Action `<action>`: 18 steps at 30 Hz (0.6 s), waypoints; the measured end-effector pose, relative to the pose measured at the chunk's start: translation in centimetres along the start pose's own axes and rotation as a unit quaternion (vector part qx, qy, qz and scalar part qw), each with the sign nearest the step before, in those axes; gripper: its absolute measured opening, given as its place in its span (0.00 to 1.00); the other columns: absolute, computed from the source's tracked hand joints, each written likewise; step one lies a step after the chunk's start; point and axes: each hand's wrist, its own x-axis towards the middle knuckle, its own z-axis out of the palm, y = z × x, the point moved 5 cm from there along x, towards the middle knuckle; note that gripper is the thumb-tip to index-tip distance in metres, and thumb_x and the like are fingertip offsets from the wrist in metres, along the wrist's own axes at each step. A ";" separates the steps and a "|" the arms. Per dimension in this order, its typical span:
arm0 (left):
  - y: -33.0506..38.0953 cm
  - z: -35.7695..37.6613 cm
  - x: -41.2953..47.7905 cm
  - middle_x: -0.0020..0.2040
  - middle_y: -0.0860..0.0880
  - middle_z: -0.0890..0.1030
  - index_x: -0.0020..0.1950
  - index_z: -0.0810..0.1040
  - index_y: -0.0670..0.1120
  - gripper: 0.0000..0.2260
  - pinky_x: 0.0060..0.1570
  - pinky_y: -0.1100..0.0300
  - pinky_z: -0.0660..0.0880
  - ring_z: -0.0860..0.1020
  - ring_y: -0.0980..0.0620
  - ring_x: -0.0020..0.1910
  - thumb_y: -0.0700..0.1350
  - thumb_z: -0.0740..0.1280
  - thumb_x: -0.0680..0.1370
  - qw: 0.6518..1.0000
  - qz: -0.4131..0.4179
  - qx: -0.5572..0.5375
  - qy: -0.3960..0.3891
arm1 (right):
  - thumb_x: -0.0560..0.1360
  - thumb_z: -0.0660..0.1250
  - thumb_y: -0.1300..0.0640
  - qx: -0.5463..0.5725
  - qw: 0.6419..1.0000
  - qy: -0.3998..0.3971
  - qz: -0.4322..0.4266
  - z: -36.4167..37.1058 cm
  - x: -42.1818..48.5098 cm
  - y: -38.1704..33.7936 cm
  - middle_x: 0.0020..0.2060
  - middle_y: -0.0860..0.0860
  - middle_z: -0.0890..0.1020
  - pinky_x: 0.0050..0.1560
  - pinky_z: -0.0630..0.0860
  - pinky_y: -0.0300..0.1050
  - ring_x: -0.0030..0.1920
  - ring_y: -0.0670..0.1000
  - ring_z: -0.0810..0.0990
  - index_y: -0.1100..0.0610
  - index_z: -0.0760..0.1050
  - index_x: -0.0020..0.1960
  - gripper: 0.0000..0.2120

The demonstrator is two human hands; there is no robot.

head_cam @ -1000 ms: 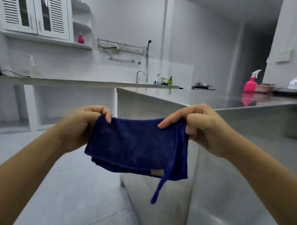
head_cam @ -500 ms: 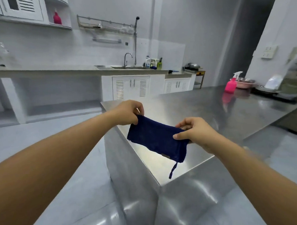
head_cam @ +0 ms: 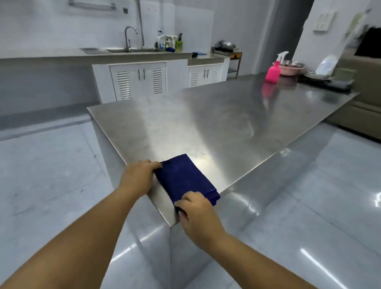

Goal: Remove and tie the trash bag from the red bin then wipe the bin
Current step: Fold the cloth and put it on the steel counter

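Head cam, 2 hands (head_cam: pixel 138 177) (head_cam: pixel 197 211) on blue cloth (head_cam: pixel 184 177), steel counter (head_cam: pixel 228 121), pink sprayer (head_cam: pixel 273 72) far

Single head view, looking forward-down over steel counter (head_cam: pixel 217 121) corner, close range.

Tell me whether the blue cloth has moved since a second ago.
Yes. The blue cloth was held up in the air; it now lies folded on the near corner of the steel counter, both hands on it.
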 end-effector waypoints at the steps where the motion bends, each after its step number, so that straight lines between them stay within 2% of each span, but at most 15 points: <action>1: -0.4 0.5 -0.6 0.58 0.51 0.78 0.67 0.70 0.58 0.22 0.52 0.54 0.69 0.75 0.46 0.56 0.39 0.56 0.76 1.000 0.008 0.002 0.003 | 0.73 0.62 0.64 0.000 1.000 0.013 -0.007 0.7 -0.6 -0.2 0.44 0.57 0.81 0.48 0.76 0.52 0.46 0.58 0.78 0.64 0.81 0.48 0.10; 4: -1.2 0.4 -1.8 0.60 0.51 0.76 0.72 0.63 0.59 0.28 0.52 0.53 0.68 0.74 0.46 0.57 0.38 0.55 0.74 0.999 0.047 0.025 -0.006 | 0.71 0.66 0.60 0.010 0.997 0.070 0.012 0.4 -0.5 -0.2 0.41 0.53 0.81 0.42 0.77 0.47 0.43 0.53 0.77 0.60 0.82 0.45 0.08; 7: -2.7 -0.5 -3.4 0.62 0.51 0.76 0.73 0.61 0.58 0.29 0.52 0.54 0.68 0.73 0.46 0.58 0.36 0.55 0.74 0.999 0.032 0.007 -0.003 | 0.67 0.67 0.59 -0.020 0.996 0.082 0.019 -0.1 0.3 -1.2 0.35 0.52 0.80 0.37 0.76 0.47 0.37 0.53 0.76 0.59 0.81 0.39 0.05; 12: -7.9 -2.7 -7.9 0.65 0.50 0.75 0.70 0.67 0.52 0.24 0.55 0.52 0.69 0.73 0.46 0.60 0.38 0.57 0.75 0.999 -0.039 -0.024 0.019 | 0.65 0.70 0.61 -0.016 0.994 0.071 -0.083 1.5 1.5 -6.3 0.35 0.52 0.82 0.37 0.77 0.47 0.36 0.54 0.79 0.60 0.81 0.41 0.05; 18: -16.9 -0.1 -19.5 0.64 0.48 0.75 0.67 0.71 0.47 0.20 0.53 0.51 0.72 0.73 0.45 0.61 0.42 0.61 0.75 0.978 -0.204 -0.040 0.006 | 0.69 0.69 0.61 0.044 0.990 0.012 -0.135 9.0 1.0 -12.3 0.41 0.55 0.83 0.44 0.79 0.51 0.43 0.56 0.80 0.61 0.81 0.47 0.08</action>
